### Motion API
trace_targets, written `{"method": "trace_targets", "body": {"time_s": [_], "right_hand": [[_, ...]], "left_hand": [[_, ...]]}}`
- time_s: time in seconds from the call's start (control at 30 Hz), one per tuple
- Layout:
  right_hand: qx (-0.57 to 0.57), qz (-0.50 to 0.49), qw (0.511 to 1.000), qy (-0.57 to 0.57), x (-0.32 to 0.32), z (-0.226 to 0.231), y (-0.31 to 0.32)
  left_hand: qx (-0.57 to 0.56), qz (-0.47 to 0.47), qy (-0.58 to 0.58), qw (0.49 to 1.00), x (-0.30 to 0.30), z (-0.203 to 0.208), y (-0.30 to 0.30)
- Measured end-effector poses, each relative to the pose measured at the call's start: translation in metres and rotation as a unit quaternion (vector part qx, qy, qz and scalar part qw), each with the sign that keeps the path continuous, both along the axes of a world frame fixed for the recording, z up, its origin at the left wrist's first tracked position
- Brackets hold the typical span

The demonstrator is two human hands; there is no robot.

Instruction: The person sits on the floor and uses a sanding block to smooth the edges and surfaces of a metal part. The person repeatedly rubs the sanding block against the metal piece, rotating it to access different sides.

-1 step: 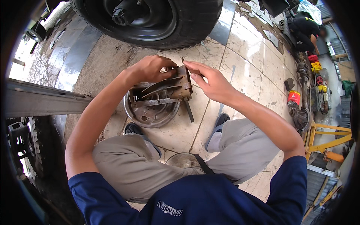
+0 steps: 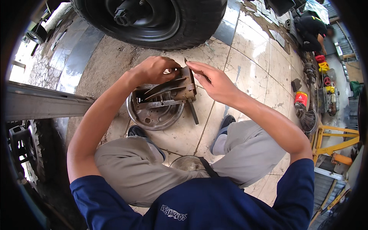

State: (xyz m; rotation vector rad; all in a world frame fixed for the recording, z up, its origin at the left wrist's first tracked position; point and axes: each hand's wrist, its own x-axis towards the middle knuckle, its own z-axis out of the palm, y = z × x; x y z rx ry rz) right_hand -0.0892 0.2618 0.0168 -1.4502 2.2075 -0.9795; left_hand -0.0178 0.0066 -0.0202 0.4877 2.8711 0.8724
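A rusty metal bracket assembly (image 2: 163, 102), box-like with curved arms inside, rests on a round metal wheel rim (image 2: 153, 122) in front of my feet. My left hand (image 2: 155, 70) curls over its far edge, fingers and thumb pinched on the metal; the fingertips are partly hidden. On the right, my right hand (image 2: 212, 79) has straight fingers, with the tips at the upper corner of the bracket's end plate and the thumb apart from them. A thin dark tip pokes up by those fingertips. From the bracket's near side a flat dark bar (image 2: 193, 113) slants down.
A large black tyre (image 2: 199, 25) stands just beyond my hands. At left, a grey metal beam (image 2: 46, 100) juts in. A red can (image 2: 301, 98), metal parts and a yellow frame (image 2: 337, 143) line the right side. Another person (image 2: 310, 32) crouches at far right.
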Motion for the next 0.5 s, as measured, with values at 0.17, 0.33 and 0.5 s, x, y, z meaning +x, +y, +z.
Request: {"method": "trace_targets", "body": {"time_s": [0.17,0.33,0.5], "right_hand": [[0.009,0.029,0.992,0.119,-0.001,0.001,0.004],[0.0,0.072,0.983,0.171,0.006,0.008,0.002],[0.013,0.046,0.988,0.15,-0.001,0.005,0.005]], "left_hand": [[-0.035,-0.019,0.075,0.996,0.005,-0.003,0.002],[-0.019,-0.016,0.063,0.998,0.011,-0.003,-0.002],[-0.036,-0.029,0.07,0.996,0.009,-0.001,-0.002]]}}
